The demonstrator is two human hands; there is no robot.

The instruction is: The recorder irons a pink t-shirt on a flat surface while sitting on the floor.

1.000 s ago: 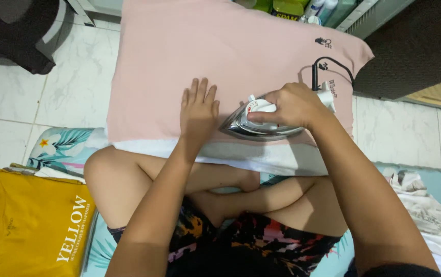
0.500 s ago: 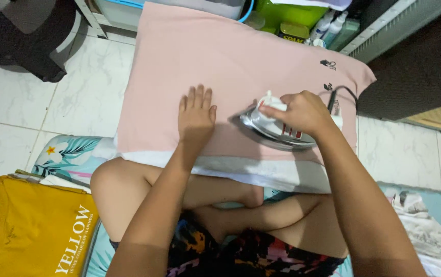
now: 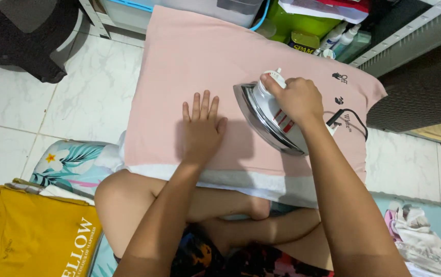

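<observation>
Right hand (image 3: pixel 293 98) clenched on the handle of the heavy, hot, chrome-soled white electric iron (image 3: pixel 270 119), beside the flat, released left hand (image 3: pixel 202 127) pinning the soft, limp pink cotton shirt (image 3: pixel 205 66).

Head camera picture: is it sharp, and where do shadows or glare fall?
Head view: mostly sharp, evenly lit. A soft shadow lies on the pink garment beside the left hand. The iron under the right hand shows bright glints along its metal edge. Corners look slightly stretched.
</observation>
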